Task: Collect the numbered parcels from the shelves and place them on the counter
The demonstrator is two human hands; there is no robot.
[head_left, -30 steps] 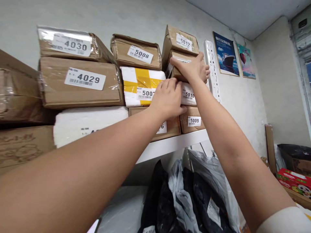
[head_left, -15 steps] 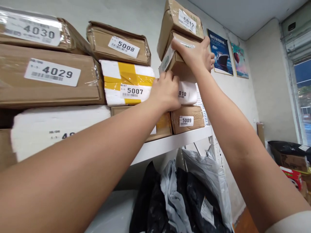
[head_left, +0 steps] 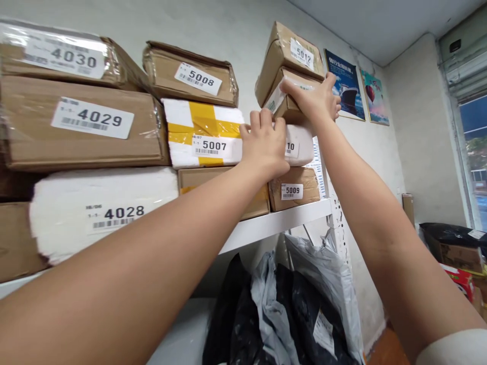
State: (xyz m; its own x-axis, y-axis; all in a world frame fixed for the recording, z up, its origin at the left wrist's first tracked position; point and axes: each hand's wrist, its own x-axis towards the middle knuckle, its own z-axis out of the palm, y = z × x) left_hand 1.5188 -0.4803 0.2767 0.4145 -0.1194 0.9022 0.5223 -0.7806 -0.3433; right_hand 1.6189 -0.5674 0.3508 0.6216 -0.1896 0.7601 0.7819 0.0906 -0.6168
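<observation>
My right hand [head_left: 314,99] spans a brown cardboard box [head_left: 291,109], thumb on its left side and fingers round its right. Another cardboard box labelled 5012 [head_left: 291,48] rides on top of it, both tilted. Beneath them is a white parcel [head_left: 302,144] whose partly covered label ends in 10. My left hand [head_left: 264,142] is closed against this parcel's left part, fingers bent upward, its contact partly hidden. Left of that hand lies a white parcel with yellow tape, labelled 5007 [head_left: 178,147]. The cardboard box 5009 [head_left: 276,200] sits below, on the shelf.
The white shelf [head_left: 281,223] also carries boxes 5008 [head_left: 163,66], 4029 [head_left: 34,121], 4030 [head_left: 15,61] and the white parcel 4028 [head_left: 61,203]. Black and grey bags [head_left: 274,304] stand underneath. Posters [head_left: 346,86] hang on the wall; packages [head_left: 460,256] are stacked at right.
The box in my right hand and box 5012 on it have come down and slightly right, closer to the white parcel. My left hand has shifted slightly right. The view has moved a little.
</observation>
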